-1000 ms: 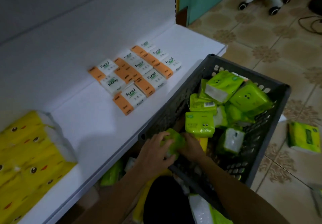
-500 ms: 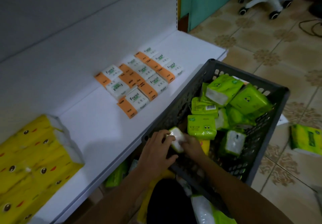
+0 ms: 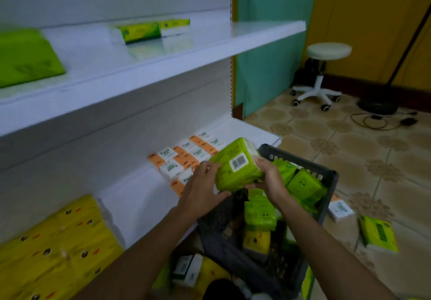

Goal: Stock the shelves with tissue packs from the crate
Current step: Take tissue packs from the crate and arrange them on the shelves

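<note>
The tissue pack [image 3: 233, 174] wears thin, glossy plastic film, crinkled at its end, with a matt white barcode label [image 3: 238, 162] stuck on. The crate [image 3: 300, 159] is dark matt plastic — a moulded lattice — while the upper shelf [image 3: 210, 43] is smooth, white and faintly reflective. The floor tiles [image 3: 349, 150] look glazed.

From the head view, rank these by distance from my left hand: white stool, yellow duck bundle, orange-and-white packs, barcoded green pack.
1. The barcoded green pack, gripped by the left hand itself.
2. The orange-and-white packs, just behind the hand on the lower shelf.
3. The yellow duck bundle, farther left on that shelf.
4. The white stool, across the floor at right.
</note>
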